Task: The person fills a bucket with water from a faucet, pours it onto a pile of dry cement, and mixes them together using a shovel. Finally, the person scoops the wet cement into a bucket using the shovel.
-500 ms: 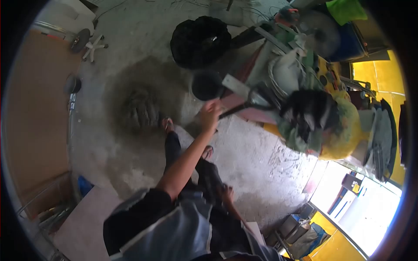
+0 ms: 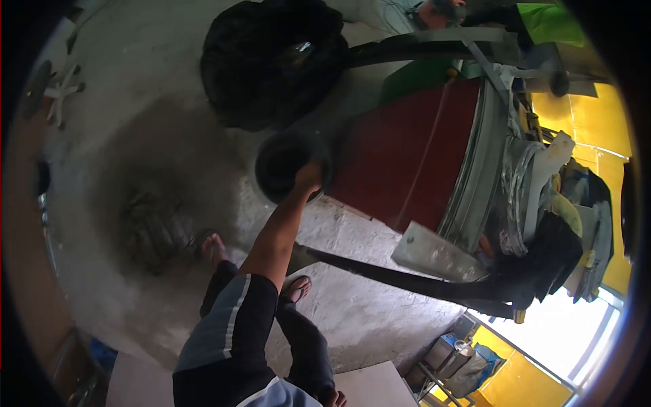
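My left hand (image 2: pixel 308 178) reaches down to a round black bucket (image 2: pixel 271 191) on the concrete floor. Its fingers look closed at the bucket's right rim, though the fingertips are lost against the dark inside. Whatever the bucket contains is too dark to make out. Low at the bottom edge, part of my right hand (image 2: pixel 332 397) shows beside my leg, its fingers mostly cut off. Beyond the bucket lies a large black plastic bag (image 2: pixel 264 68).
To the right are a dark red panel (image 2: pixel 407 149), a pale metal plate (image 2: pixel 437 252) and a long dark bar (image 2: pixel 393 279) that slants above the floor. A dark wet patch with a dark heap (image 2: pixel 152 227) spreads at left. A white chair base (image 2: pixel 62 95) stands far left.
My left hand has moved from short of the bucket to its rim. The view has shifted closer to the bucket and bag, uncovering more of the red panel. My right hand has dropped lower.
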A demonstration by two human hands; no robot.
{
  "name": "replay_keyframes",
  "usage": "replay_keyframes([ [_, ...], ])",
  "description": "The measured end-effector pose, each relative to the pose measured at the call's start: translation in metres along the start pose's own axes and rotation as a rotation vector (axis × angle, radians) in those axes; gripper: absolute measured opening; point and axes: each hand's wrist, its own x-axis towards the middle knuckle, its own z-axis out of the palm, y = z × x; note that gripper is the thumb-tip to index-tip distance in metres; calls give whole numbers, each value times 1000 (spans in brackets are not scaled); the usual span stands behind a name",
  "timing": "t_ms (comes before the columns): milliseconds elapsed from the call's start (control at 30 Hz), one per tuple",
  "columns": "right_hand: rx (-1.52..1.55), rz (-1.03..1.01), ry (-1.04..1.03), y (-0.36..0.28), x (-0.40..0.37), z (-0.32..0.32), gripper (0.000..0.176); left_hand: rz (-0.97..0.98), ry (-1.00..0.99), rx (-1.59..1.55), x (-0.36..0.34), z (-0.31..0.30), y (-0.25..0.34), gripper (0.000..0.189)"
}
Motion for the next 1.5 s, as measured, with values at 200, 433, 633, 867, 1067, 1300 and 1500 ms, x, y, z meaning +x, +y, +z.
replay_keyframes([
  [200,-16,105,-111,-70,-22,-13,69,311,-181,259,-8,-71,4,14],
  [433,-93,-24,-29,-199,-28,-64,69,-191,28,-316,-38,-384,23,23],
  [633,282,-660,202,-380,18,-186,50,-789,37,-1766,-33,-654,-14,31],
  [867,449,-931,-6,-548,73,-346,37,-274,248,-1677,44,-875,-16,8],
  [1067,203,-966,-51,-699,190,-416,44,-357,532,-1681,136,-988,-85,19],
  [1300,644,-914,105,-886,213,-629,40,-597,953,-898,194,-1037,-107,21],
  [1500,658,-1057,226,-1025,213,-776,39,-658,1202,-584,338,-1058,-178,53],
])
